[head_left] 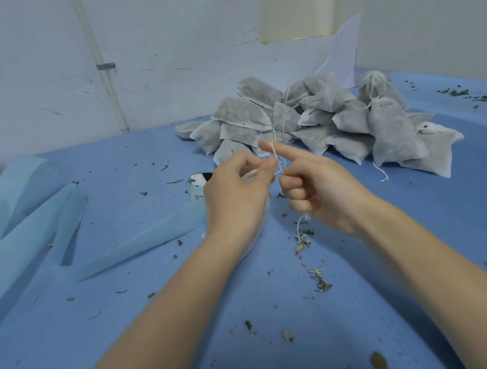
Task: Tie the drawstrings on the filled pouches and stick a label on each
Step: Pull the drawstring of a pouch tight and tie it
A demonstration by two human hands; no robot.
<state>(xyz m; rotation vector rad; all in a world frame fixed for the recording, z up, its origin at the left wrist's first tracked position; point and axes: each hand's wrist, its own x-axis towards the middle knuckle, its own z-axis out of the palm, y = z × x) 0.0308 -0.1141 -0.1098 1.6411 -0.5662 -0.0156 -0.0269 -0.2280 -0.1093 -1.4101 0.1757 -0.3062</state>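
String (277, 161), white and thin, ran roughly upright between the two hands in the head view, looped over the outstretched index finger of the right hand (316, 184) and dropping past the knuckles, with a frayed tail hanging below that hand toward the table. The left hand (237, 191) pinched the same string between thumb and forefinger, its other fingers curled in; a pale, blurred pouch (255, 213) showed under and behind that palm, too smeared to tell which way its neck pointed. The right hand's index finger pointed up and to the left, straight, while its remaining fingers were folded tight against the palm with the string caught among them. Both forearms were bare and reached forward from the bottom edge, converging over the middle of the table.

Behind the hands, a heap of filled pouches (320, 119) lay jumbled on the blue cloth table cover (132, 336), made of thin grey-white non-woven fabric with dark contents showing through, some trailing loose white cords. A roll of labels (197, 183) sat just beyond the left hand, partly hidden by it. Light blue sheets of fabric (25, 217) lay folded and creased at the left. Dried leaf crumbs (320, 279) were scattered over the cover.
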